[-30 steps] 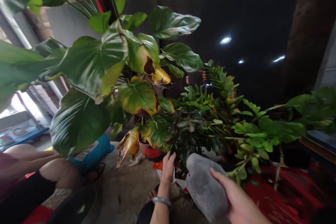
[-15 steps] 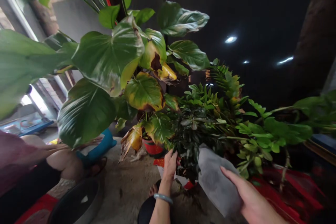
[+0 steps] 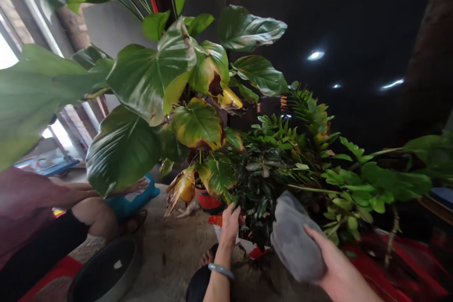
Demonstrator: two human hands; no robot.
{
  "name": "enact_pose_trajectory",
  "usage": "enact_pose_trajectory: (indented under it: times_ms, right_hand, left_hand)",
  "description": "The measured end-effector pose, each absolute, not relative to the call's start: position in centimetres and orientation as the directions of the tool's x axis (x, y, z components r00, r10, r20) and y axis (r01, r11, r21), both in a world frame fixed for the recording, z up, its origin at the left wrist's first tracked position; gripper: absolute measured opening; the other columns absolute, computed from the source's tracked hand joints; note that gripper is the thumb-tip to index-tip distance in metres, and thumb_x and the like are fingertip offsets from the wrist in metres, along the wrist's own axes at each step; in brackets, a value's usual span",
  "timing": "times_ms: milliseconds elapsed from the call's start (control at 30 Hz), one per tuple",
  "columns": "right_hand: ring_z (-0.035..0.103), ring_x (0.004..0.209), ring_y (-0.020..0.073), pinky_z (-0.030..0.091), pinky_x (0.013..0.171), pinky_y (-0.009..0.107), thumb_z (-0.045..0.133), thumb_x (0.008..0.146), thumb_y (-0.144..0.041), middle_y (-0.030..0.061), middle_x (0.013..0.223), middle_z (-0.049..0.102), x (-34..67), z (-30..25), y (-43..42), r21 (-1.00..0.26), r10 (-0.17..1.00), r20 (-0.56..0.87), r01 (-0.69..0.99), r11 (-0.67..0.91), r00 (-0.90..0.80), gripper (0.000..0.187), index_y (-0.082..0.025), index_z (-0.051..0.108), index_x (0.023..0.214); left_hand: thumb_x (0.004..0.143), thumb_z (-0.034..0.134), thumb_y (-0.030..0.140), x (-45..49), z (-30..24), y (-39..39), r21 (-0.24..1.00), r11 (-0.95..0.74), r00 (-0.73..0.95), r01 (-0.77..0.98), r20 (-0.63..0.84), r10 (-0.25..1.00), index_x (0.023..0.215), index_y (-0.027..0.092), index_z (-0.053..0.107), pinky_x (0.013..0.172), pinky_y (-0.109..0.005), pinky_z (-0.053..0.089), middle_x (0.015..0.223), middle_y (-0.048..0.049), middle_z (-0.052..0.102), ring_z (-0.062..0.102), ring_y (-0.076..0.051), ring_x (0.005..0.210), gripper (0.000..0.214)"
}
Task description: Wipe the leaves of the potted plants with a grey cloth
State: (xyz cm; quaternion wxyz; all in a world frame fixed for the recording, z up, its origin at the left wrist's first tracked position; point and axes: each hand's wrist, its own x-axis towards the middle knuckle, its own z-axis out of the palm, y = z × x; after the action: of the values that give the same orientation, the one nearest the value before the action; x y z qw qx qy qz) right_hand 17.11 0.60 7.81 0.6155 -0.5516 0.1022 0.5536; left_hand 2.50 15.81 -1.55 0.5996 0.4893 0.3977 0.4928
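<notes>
My left hand (image 3: 230, 224), with a bangle on the wrist, reaches to the lower left edge of a dark-leaved bushy plant (image 3: 260, 184). Its fingers are pressed together at the leaves, but what lies between them is hidden. To the right, my right hand (image 3: 329, 255) grips a bunched grey cloth (image 3: 297, 240), thumb on top. The cloth is beside the dark foliage; whether it touches any leaf I cannot tell. Below the foliage, a red and white container (image 3: 247, 245) shows in part.
A tall plant with broad, partly browned leaves (image 3: 141, 78) overhangs the left side, near a red pot (image 3: 207, 199). At left, a seated person (image 3: 31, 212) is beside a dark basin (image 3: 106, 269). Leafy branches (image 3: 378, 177) spread over red containers (image 3: 406, 259) at right.
The grey cloth has shifted slightly in my right hand and looks more bunched. My left hand stays at the same leaves. The whole view has moved a little.
</notes>
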Motion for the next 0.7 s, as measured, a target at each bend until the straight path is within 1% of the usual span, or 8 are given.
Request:
enact_pose_trajectory:
  times_ms: [100,200,300,367,467,567,633,700]
  right_hand:
    - [0.073,0.085,0.0328,0.057,0.081,0.045,0.072,0.07,-0.03,0.0082,0.061,0.075,16.8,8.9,-0.6,-0.582,0.625,-0.687,-0.796,-0.168,0.37,0.011,-0.02,0.07,0.074]
    - [0.072,0.092,0.0289,0.057,0.086,0.039,0.071,0.068,-0.02,0.0047,0.073,0.078,18.5,13.0,1.3,-0.731,0.636,-0.441,-0.665,0.154,0.632,0.019,-0.021,0.073,0.087]
    - [0.072,0.093,0.0225,0.056,0.088,0.035,0.066,0.075,-0.015,-0.0014,0.077,0.078,20.2,15.7,4.3,-0.75,0.6,-0.268,-0.554,0.36,0.753,0.029,-0.025,0.072,0.102]
    - [0.073,0.084,0.0233,0.057,0.085,0.04,0.064,0.08,-0.017,-0.0022,0.069,0.077,20.2,15.2,5.2,-0.724,0.621,-0.371,-0.634,0.272,0.69,0.031,-0.025,0.07,0.109]
    - [0.074,0.075,0.0285,0.058,0.077,0.048,0.065,0.08,-0.022,0.0024,0.062,0.076,18.5,11.8,3.9,-0.667,0.609,-0.604,-0.744,-0.035,0.514,0.039,-0.02,0.066,0.119]
    - [0.074,0.079,0.0319,0.059,0.074,0.044,0.071,0.076,-0.025,0.0099,0.064,0.076,16.5,9.1,0.9,-0.563,0.588,-0.733,-0.79,-0.244,0.341,0.038,-0.011,0.069,0.111]
    - [0.074,0.081,0.032,0.06,0.074,0.041,0.075,0.07,-0.025,0.0107,0.067,0.076,16.1,9.4,-0.3,-0.547,0.626,-0.72,-0.8,-0.246,0.299,0.032,-0.012,0.073,0.099]
    - [0.074,0.082,0.0301,0.06,0.075,0.038,0.077,0.064,-0.021,0.0079,0.071,0.077,16.6,11.3,-0.1,-0.651,0.678,-0.587,-0.756,-0.071,0.442,0.028,-0.016,0.073,0.091]
  left_hand:
    - [0.059,0.068,0.058,2.6,-1.9,16.0,0.981,0.038,0.196,-0.19,0.0,0.981,0.05,0.023,0.053,0.046,-0.028,0.033,0.038,0.0018,0.048,0.043,-0.014,0.04,0.039]
    - [0.059,0.067,0.057,2.8,-1.9,15.9,0.981,0.048,0.192,-0.189,-0.011,0.981,0.051,0.023,0.054,0.047,-0.027,0.033,0.039,0.0015,0.049,0.043,-0.013,0.041,0.037]
    - [0.056,0.067,0.055,2.9,-1.6,15.7,0.978,0.072,0.183,-0.193,-0.037,0.982,0.051,0.023,0.053,0.047,-0.027,0.033,0.038,0.0021,0.049,0.043,-0.013,0.041,0.036]
    - [0.055,0.066,0.056,2.9,-1.4,15.6,0.978,0.08,0.177,-0.193,-0.045,0.983,0.051,0.023,0.051,0.047,-0.027,0.033,0.038,0.0027,0.049,0.043,-0.012,0.04,0.036]
    - [0.055,0.064,0.056,2.9,-1.5,15.6,0.98,0.065,0.167,-0.189,-0.033,0.985,0.05,0.023,0.049,0.046,-0.027,0.033,0.038,0.0038,0.048,0.043,-0.012,0.039,0.037]
    - [0.057,0.062,0.053,2.8,-1.6,15.7,0.982,0.045,0.156,-0.182,-0.016,0.988,0.052,0.022,0.049,0.047,-0.026,0.033,0.039,0.0045,0.047,0.043,-0.011,0.041,0.034]
    - [0.057,0.061,0.053,2.8,-1.6,15.7,0.983,0.057,0.156,-0.173,-0.03,0.987,0.054,0.022,0.05,0.047,-0.026,0.033,0.04,0.0046,0.047,0.043,-0.011,0.042,0.033]
    - [0.055,0.061,0.054,2.8,-1.3,15.7,0.984,0.076,0.166,-0.164,-0.048,0.985,0.053,0.022,0.05,0.047,-0.026,0.033,0.04,0.0047,0.047,0.043,-0.011,0.041,0.034]
